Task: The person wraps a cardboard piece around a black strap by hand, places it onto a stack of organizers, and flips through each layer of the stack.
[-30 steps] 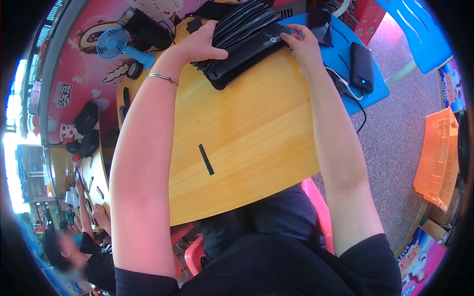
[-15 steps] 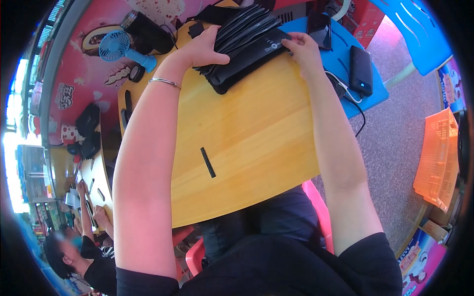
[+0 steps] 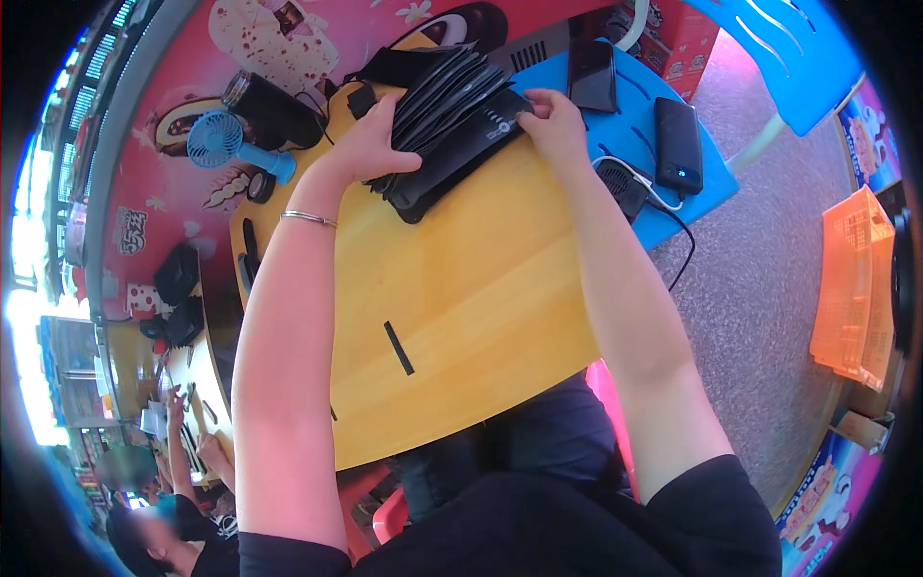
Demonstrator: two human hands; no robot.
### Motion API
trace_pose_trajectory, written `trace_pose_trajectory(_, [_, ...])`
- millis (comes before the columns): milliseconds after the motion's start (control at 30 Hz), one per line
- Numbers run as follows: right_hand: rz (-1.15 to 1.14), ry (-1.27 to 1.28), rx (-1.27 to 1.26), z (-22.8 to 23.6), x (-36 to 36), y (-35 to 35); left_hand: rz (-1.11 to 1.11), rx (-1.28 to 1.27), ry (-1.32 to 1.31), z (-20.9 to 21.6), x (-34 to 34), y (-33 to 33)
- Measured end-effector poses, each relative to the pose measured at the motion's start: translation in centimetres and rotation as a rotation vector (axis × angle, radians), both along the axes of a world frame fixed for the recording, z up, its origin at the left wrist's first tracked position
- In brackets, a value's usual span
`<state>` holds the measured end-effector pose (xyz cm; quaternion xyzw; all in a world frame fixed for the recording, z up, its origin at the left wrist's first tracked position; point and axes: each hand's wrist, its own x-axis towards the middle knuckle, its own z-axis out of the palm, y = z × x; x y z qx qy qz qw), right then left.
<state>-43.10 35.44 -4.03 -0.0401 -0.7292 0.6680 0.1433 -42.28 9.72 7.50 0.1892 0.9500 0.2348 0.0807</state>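
A thick stack of flat black pouches [image 3: 444, 96], fanned at the top, lies at the far side of the wooden table [image 3: 461, 298]. My left hand [image 3: 373, 146] clasps its left side, with the thumb across the front and the other fingers partly hidden. The frontmost black pouch [image 3: 463, 159] bears small white printing. Its right upper corner is pinched between the thumb and fingers of my right hand [image 3: 556, 123]. Nearer to me, a short black strip [image 3: 398, 347] lies on the table.
A blue fan [image 3: 216, 140] and a black bottle [image 3: 274, 109] are at the far left. To the right, a blue stool [image 3: 707, 159] bears a phone [image 3: 591, 75] and a power bank [image 3: 679, 144] with a cable. An orange crate [image 3: 854, 288] is at far right. Another person [image 3: 183, 524] works at left.
The view has shifted slightly, so the table and stool appear displaced. Both hands keep their hold on the stack and the front pouch, with little other visible difference.
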Motion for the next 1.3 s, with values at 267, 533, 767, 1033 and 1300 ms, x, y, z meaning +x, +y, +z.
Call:
trace_pose_trajectory(267, [0.017,-0.008,0.006,0.8,0.8,0.0,0.029,-0.077,0.002,0.4,0.3,0.5])
trace_pose_trajectory(533, [-0.041,-0.049,0.011,2.6,2.0,-0.5,0.044,-0.104,0.030,0.5,0.9,0.7])
trace_pose_trajectory(767, [-0.059,-0.097,0.060,2.3,1.8,-1.1,0.044,-0.041,0.058,0.5,1.3,0.8])
trace_pose_trajectory(1033, [-0.052,-0.058,0.092,3.0,2.5,-1.3,0.062,-0.020,0.027,0.7,1.5,0.9])
trace_pose_trajectory(1300, [-0.050,-0.120,-0.035,3.1,2.3,-1.3,0.072,-0.140,-0.002,1.2,1.8,1.4])
